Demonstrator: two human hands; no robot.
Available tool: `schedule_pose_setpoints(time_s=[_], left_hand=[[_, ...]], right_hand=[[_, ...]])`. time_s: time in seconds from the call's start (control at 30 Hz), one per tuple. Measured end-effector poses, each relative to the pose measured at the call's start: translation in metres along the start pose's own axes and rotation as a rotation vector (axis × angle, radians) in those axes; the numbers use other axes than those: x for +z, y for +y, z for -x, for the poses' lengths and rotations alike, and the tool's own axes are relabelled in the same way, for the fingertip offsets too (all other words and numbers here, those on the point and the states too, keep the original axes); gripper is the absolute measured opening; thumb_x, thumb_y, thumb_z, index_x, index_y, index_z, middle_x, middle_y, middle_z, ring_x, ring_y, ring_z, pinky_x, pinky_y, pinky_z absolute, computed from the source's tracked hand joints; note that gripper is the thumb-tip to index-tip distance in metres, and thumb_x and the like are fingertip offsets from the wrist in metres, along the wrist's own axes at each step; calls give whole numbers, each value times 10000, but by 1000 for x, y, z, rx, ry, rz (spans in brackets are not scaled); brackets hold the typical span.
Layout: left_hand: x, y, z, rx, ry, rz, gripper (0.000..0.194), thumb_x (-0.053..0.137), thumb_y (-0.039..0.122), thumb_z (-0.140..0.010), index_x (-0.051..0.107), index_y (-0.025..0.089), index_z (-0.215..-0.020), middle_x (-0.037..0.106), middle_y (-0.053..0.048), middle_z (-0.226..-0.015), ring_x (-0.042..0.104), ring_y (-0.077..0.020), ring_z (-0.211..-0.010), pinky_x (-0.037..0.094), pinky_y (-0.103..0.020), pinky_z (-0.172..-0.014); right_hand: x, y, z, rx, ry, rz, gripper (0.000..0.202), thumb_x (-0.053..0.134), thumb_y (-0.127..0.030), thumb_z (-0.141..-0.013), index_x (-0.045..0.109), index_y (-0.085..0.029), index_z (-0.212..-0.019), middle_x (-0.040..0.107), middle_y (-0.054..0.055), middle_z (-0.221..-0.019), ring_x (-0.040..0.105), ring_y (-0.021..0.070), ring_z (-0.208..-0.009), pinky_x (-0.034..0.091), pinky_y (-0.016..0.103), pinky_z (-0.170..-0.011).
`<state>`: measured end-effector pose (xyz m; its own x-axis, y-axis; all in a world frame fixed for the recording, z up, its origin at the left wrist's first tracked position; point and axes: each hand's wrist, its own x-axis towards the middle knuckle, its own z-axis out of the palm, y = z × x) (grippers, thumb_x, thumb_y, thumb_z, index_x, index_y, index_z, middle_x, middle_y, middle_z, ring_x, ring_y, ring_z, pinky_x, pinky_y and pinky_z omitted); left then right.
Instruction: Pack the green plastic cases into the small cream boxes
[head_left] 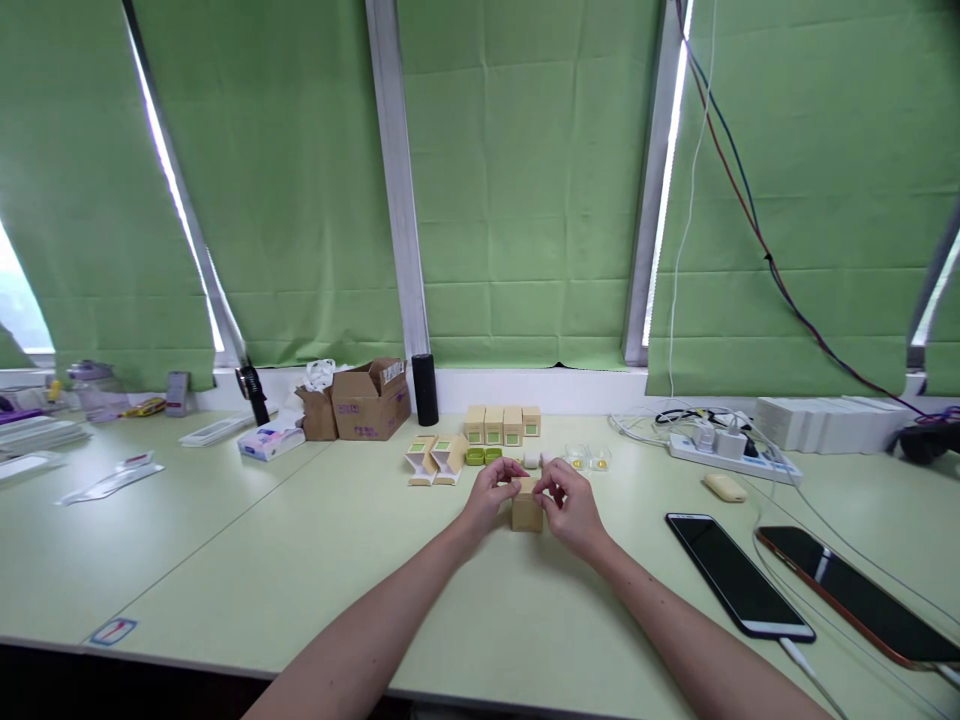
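A small tan cardboard box [527, 514] stands upright on the table between my hands. My left hand [491, 497] grips its upper left side, fingers curled behind it and thumb near the top edge. With bent, pinched fingers my right hand [568, 502] holds the upper right edge of the same box. Behind them are several closed tan boxes [493, 427] in a row and two open boxes [448, 458] lying on their sides. Small green containers [475, 456] sit beside these, and clear cups with yellow centres [588, 459] stand to the right. White pieces just behind my fingers are partly hidden.
On the right lie two phones [739, 575] [859, 590] with charging cables, a cream case [724, 487] and a power strip [733, 456]. A brown carton [371, 400], a black cylinder [424, 390] and a tissue pack [271, 440] stand at the back left.
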<state>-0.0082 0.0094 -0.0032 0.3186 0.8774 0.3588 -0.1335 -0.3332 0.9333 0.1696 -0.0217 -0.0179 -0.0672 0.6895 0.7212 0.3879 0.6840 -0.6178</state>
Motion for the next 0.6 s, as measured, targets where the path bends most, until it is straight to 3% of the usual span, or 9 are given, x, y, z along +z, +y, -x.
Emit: schedule_pose_setpoints(time_s=[0.6], left_hand=[[2, 0, -1, 5, -10, -13, 286, 732, 213, -632, 640, 172, -900, 664, -69, -951, 583, -223, -922, 440, -325, -823]], right_hand=[[-1, 12, 0, -43, -5, -40, 130, 600, -90, -704, 627, -202, -644, 543, 4, -745, 451, 128, -602, 360, 251, -548]])
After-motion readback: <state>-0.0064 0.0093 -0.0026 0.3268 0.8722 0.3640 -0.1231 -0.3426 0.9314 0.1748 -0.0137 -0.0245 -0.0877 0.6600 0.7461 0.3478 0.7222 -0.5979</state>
